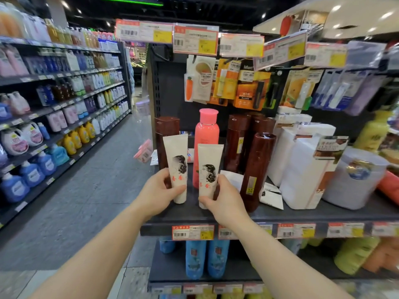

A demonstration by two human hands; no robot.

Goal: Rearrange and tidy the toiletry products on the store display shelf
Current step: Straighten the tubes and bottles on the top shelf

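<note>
Two cream tubes printed with a woman's head stand cap-down at the front left of the dark display shelf. My left hand grips the left tube near its base. My right hand grips the right tube near its base. Behind them stand a pink bottle and a brown bottle. Another brown bottle stands just right of my right hand, with more brown bottles behind it.
White boxes and a round pale tub fill the shelf's right side. Flat white sachets lie near the front. Carded items hang above under price tags. Blue bottles stand on the shelf below. An aisle with stocked shelves runs along the left.
</note>
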